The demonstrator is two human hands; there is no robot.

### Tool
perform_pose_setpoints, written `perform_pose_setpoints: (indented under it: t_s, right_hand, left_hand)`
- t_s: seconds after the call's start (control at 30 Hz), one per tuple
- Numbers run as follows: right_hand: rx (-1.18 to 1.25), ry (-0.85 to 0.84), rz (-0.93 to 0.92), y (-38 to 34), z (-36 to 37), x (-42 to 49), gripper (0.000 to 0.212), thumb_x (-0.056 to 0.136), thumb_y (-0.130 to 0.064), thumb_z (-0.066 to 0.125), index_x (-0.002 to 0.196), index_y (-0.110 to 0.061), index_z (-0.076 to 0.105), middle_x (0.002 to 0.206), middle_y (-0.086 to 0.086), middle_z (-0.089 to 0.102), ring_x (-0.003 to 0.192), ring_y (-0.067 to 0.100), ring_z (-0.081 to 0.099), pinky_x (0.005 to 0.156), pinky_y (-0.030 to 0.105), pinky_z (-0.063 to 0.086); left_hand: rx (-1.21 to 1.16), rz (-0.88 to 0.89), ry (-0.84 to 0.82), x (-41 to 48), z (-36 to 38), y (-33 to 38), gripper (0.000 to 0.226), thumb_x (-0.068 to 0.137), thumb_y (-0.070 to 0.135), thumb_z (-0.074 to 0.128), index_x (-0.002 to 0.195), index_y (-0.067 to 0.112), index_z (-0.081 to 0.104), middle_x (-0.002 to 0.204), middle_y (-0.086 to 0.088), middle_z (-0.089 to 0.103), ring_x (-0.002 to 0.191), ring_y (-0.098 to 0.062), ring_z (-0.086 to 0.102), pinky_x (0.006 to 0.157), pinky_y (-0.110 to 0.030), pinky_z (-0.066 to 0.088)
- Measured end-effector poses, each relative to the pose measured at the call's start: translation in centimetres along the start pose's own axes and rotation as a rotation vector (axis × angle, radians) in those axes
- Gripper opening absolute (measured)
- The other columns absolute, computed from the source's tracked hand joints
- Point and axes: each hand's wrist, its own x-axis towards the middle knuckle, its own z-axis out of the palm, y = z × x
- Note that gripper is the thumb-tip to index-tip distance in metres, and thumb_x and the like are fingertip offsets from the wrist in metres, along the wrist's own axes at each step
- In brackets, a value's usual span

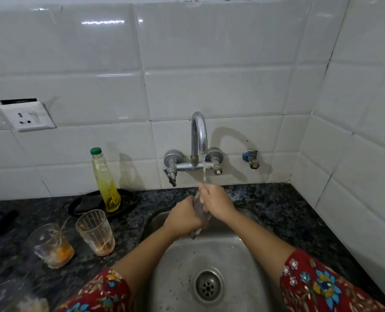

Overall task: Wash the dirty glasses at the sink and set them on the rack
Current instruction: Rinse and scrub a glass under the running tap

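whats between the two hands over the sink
A clear glass, gripped by the left hand and right hand under the running tap; the head view shows it.

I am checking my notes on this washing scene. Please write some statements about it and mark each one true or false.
1. The left hand and the right hand both hold a glass above the sink. True.
2. Water runs from the tap down onto the hands. True.
3. The other dirty glasses wait inside the sink. False: the tall dirty glass and the short dirty glass stand on the counter, to the left of the sink.
4. The bottle has a red cap. False: the bottle of yellow liquid has a green cap.
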Motion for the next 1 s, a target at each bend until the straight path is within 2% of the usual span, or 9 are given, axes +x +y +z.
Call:
perform_pose_setpoints:
  t_s: [0.07,0.17,0.23,0.37,0.5,0.7,0.77,0.87,1.0]
  right_hand:
    - [0.115,0.060,-0.070,-0.2,-0.1,-0.5,0.045,0.101,-0.037,0.036,0.061,-0.020,0.046,0.060,0.004,0.054,0.055,0.019,0.055,0.059,0.033,0.047]
    - [0.265,0.071,-0.136,-0.3,-0.1,-1.3,0.044,0.101,-0.033,0.038,0.060,-0.020,0.045,0.051,-0.005,0.046,0.043,0.003,0.043,0.049,0.020,0.038]
    - [0.197,0.039,-0.104,-0.4,0.1,-1.1,0.045,0.101,-0.035,0.038,0.061,-0.019,0.047,0.050,-0.006,0.048,0.043,0.004,0.045,0.051,0.021,0.040]
    - [0.042,-0.011,0.002,-0.9,-0.1,-0.2,0.046,0.102,-0.036,0.034,0.062,-0.018,0.049,0.055,-0.001,0.053,0.054,0.019,0.054,0.061,0.033,0.045]
    - [0.253,-0.010,-0.058,-0.5,-0.4,-1.2,0.044,0.101,-0.036,0.038,0.061,-0.020,0.048,0.051,-0.003,0.049,0.047,0.011,0.048,0.054,0.029,0.041]
    - [0.188,-0.043,0.210,-0.4,0.2,0.2,0.045,0.099,-0.036,0.042,0.057,-0.019,0.046,0.058,0.003,0.049,0.058,0.019,0.049,0.060,0.031,0.036]
    - [0.223,-0.022,0.286,0.2,1.1,0.1,0.042,0.099,-0.038,0.040,0.063,-0.019,0.052,0.069,0.006,0.059,0.069,0.022,0.058,0.068,0.032,0.043]
    - [0.304,-0.026,0.311,1.1,2.6,-0.8,0.038,0.102,-0.035,0.034,0.082,-0.017,0.062,0.091,0.008,0.069,0.087,0.023,0.064,0.088,0.038,0.050]
    - [0.507,-0.235,0.376,2.0,3.2,-2.8,0.039,0.104,-0.035,0.028,0.134,-0.023,0.050,0.127,-0.004,0.052,0.121,0.017,0.052,0.105,0.032,0.040]
  left_hand:
    - [-0.361,0.009,-0.240,-0.1,-1.3,-0.3,0.036,0.066,0.011,0.073,0.100,0.007,0.061,0.089,-0.006,0.068,0.076,-0.015,0.067,0.076,-0.042,0.059]
    - [-0.767,-0.099,-0.468,-0.7,-2.8,-0.4,0.024,0.074,0.005,0.063,0.098,0.002,0.063,0.084,-0.010,0.069,0.071,-0.018,0.068,0.066,-0.029,0.058]
    - [-0.631,-0.088,-0.320,-0.7,-2.1,0.0,0.025,0.066,0.007,0.066,0.091,0.004,0.063,0.077,-0.006,0.068,0.067,-0.017,0.066,0.067,-0.030,0.058]
    - [0.050,-0.062,0.029,-0.3,-0.4,0.2,0.053,0.056,0.024,0.080,0.103,0.016,0.056,0.090,0.003,0.065,0.079,-0.014,0.064,0.069,-0.033,0.055]
    - [-0.557,0.007,-0.332,-0.5,-1.9,0.1,0.033,0.066,0.006,0.069,0.098,0.007,0.060,0.086,-0.006,0.068,0.076,-0.017,0.066,0.074,-0.031,0.057]
    - [-0.336,0.047,-0.139,0.1,0.5,-0.5,0.088,0.058,0.014,0.077,0.135,0.021,0.034,0.109,-0.001,0.062,0.096,-0.017,0.066,0.076,-0.031,0.055]
    - [-0.512,-0.017,-0.189,0.1,0.9,-1.3,0.086,0.062,0.015,0.076,0.137,0.017,0.033,0.114,-0.007,0.060,0.098,-0.021,0.066,0.079,-0.032,0.056]
    - [-0.900,-0.374,-0.308,-0.4,1.3,-2.2,0.068,0.065,0.024,0.078,0.124,0.006,0.050,0.101,-0.017,0.064,0.080,-0.029,0.067,0.069,-0.038,0.054]
    - [-1.473,-0.579,-0.229,-0.3,2.2,-2.1,0.034,0.091,0.034,0.057,0.097,0.002,0.067,0.082,-0.018,0.071,0.075,-0.028,0.068,0.069,-0.038,0.055]
